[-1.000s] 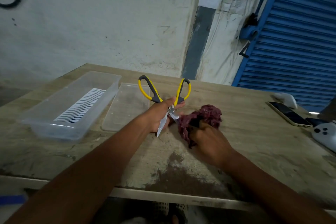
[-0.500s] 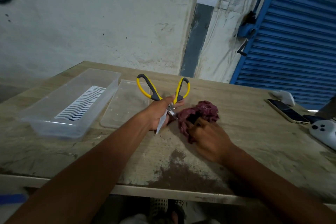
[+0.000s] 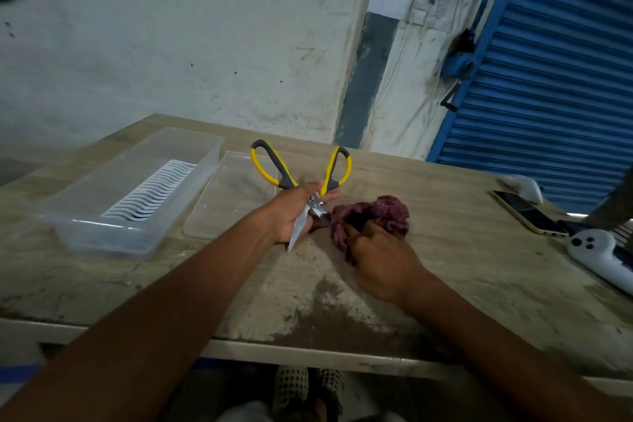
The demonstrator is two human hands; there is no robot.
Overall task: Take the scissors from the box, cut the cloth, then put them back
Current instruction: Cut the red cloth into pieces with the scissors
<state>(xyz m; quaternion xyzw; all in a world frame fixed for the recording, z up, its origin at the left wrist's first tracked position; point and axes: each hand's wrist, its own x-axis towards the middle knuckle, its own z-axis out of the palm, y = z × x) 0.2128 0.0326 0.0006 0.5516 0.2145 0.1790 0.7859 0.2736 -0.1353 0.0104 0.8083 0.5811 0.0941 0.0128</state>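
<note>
Left hand point(image 3: 294, 212) wrapped around yellow-and-grey scissors point(image 3: 301, 188) at the pivot, fingers curled over the metal just below the handles. Handles spread wide and pointing away from the camera, toward the wall; blades parted, one bare blade angled down toward the near table edge, the other reaching rightward into the cloth point(image 3: 373, 216). Cloth: a crumpled maroon bundle lying on the wooden table point(image 3: 462, 250), just right of the scissors and touching the blade tip. Right hand point(image 3: 380, 257) laid on the near side of the cloth, fingers bent and pressing into the folds; fingertips partly buried in the fabric, so exact pinch not discernible. Clear plastic box point(image 3: 137, 188) at far left of the table, well apart from the scissors, with a white ribbed insert point(image 3: 154, 192) inside. Clear lid point(image 3: 226, 199) flat on the table between box and left hand. Smartphone point(image 3: 527, 212) and white controller point(image 3: 596, 253) near the right edge.
</note>
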